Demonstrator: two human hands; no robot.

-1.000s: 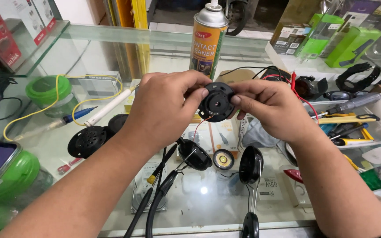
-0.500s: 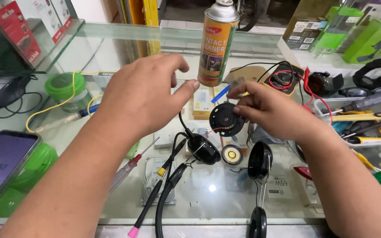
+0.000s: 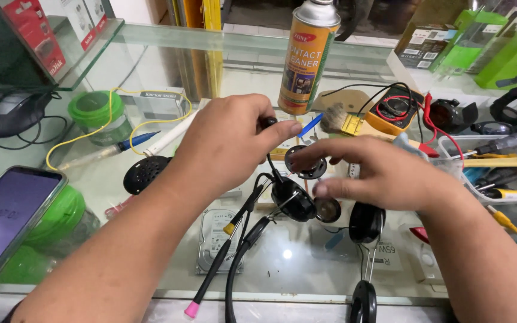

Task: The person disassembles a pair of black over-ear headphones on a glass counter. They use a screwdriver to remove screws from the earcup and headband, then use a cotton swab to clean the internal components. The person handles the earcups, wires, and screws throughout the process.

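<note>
My left hand (image 3: 228,143) pinches a small black-handled tool (image 3: 268,123) between thumb and fingers, its thin shaft pointing down. My right hand (image 3: 384,173) holds a round black headphone plate (image 3: 306,162) by its edge, just right of the tool. Below both hands, on the glass counter (image 3: 151,66), lie a black earcup (image 3: 294,200) with wires and a small round speaker driver (image 3: 329,210). A second earcup (image 3: 366,222) lies to the right. The black headband (image 3: 234,281) runs toward the near edge. A black grille cover (image 3: 145,173) lies to the left.
A spray can (image 3: 306,60) stands behind the hands, with a brush (image 3: 335,118) and a yellow multimeter (image 3: 396,110) beside it. A pink-tipped screwdriver (image 3: 210,275), a phone (image 3: 1,215), a mouse (image 3: 7,110) and a green reel (image 3: 94,113) lie left. Tools (image 3: 504,167) crowd the right.
Both hands held the round plate one second ago. My left hand let go, swung left, and is now back beside the plate gripping a small tool. The right hand has lowered slightly.
</note>
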